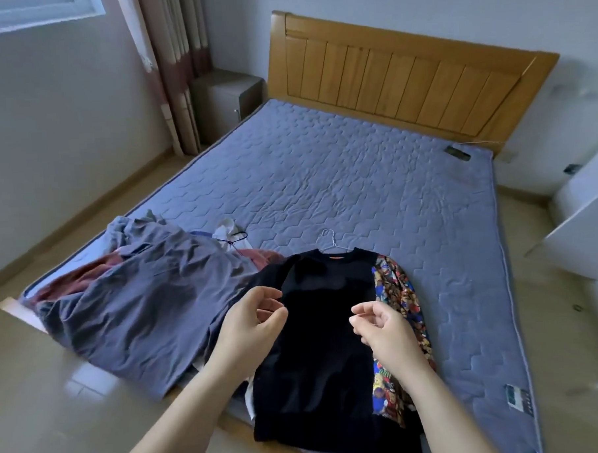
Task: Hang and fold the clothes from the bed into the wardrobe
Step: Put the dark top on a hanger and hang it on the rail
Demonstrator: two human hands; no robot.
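two hands are held low over the foot of the bed (357, 176), and both are empty. the left hand (252, 326) and the right hand (384, 328) are shown with fingers loosely curled and nothing gripped, just above a black sweatshirt (323, 355). whether the cloth is brushed cannot be told.

the sweatshirt is laid flat at 6 o'clock with its neck toward 12, and a thin wire hanger (330, 240) is seen poking out of the collar. it is judged to be threaded already and spread out for smoothing before being carried to the wardrobe. its knit looks thick, matte and soft, and the hem is banded.

printed fabric (397, 304) in busy cartoon colours is seen along its edge at 3 o'clock, perhaps a sleeve. at 9 o'clock a grey-blue garment (150, 301), thin and creased, is draped over the mattress edge, with a dark red piece (84, 280) under it. a white item (226, 227) is left beyond at 11.

the mattress is quilted in hexagon stitching, and a slatted wooden headboard (404, 84) is set at 12. a white panel (586, 237) at 3 o'clock may be the wardrobe's door, but that is uncertain.
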